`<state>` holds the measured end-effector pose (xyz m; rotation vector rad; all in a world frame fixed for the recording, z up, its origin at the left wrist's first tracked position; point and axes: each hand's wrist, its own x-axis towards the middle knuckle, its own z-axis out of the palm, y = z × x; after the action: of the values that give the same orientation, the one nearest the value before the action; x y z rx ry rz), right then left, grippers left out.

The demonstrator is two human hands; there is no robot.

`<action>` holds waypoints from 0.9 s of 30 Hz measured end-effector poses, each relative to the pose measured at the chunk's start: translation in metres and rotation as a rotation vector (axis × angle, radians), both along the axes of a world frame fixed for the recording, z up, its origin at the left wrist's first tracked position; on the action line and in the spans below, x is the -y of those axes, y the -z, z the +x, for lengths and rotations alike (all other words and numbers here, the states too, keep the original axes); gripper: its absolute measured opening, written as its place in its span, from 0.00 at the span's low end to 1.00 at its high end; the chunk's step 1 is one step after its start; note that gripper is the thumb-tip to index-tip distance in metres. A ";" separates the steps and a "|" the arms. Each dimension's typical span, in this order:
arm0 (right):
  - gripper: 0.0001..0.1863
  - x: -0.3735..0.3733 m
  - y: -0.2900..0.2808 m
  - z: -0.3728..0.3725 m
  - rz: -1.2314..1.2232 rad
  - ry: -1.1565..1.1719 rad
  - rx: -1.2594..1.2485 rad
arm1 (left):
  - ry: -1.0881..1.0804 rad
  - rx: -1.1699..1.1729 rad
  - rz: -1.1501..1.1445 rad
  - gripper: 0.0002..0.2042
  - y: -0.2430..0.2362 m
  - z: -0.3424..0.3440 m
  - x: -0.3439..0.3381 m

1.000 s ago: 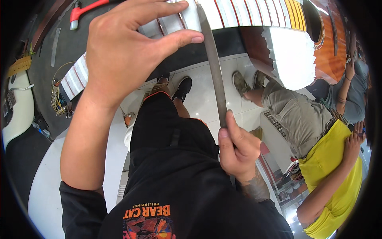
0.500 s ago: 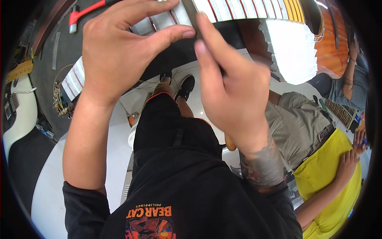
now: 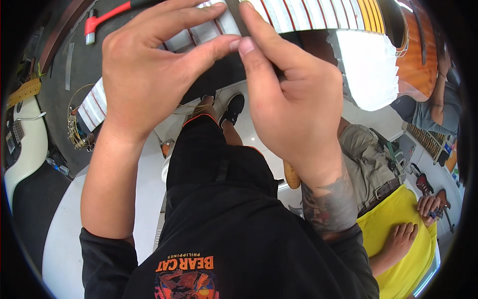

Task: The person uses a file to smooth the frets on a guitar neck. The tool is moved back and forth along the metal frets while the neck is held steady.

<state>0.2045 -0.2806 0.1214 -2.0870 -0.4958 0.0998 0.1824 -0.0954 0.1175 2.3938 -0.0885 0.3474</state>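
My left hand and my right hand meet at the top of the view, over the neck of an acoustic guitar. Pale tape strips cover the fretboard between the frets, with yellow strips toward the body. Between my fingertips a narrow flat grey file lies across the neck, its upper end cut off by the picture edge. My thumb tips almost touch at its near end. White covering hides part of the orange-brown guitar body. The taped neck shows again left of my left wrist, near the headstock's loose strings.
A red-handled hammer lies on the dark bench mat at the upper left. A cream electric guitar rests at the far left. On the right a person in a yellow shirt stands close; another person's grey sleeve shows beyond.
My right index fingertip has slid away from me along the file, and my thumbs have come closer together. The person in yellow has shifted, with their hands now lower in view.
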 end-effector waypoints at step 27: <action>0.26 0.068 -0.017 -0.074 0.201 0.034 -0.452 | 0.010 0.027 0.049 0.21 0.002 -0.010 -0.004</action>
<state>0.1302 -0.3490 0.1380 -1.8014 -0.1854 0.4707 0.1726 -0.0916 0.1152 2.4365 -0.1230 0.3766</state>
